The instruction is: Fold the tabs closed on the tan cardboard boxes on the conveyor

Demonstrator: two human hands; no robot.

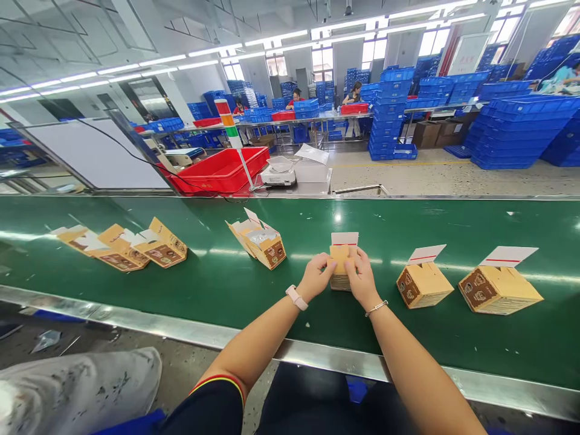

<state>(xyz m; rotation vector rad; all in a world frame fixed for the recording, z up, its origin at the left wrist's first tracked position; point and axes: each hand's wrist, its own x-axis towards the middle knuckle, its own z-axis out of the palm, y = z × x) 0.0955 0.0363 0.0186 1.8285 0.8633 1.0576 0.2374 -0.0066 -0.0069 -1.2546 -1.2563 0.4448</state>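
In front of me a small tan cardboard box (341,283) stands on the green belt, its white flap with a red line sticking up at the back. My left hand (317,275) grips its left side, thumb on the tan top flaps. The right side is held by my right hand (362,279), its thumb also on the top flaps. My fingers hide much of the box's sides. To the right sit two boxes with tan tops down and white flaps raised, a nearer box (425,285) and a farther box (501,290). Left of my hands is an open box (263,241) with silvery-clear bags inside.
Several open boxes (122,248) lean together at the belt's left. Behind the green belt (217,302) stand a red crate (222,169), a signal light (229,124) and a white scale (278,172). A metal rail (203,332) edges the near side. People work among stacked blue crates beyond.
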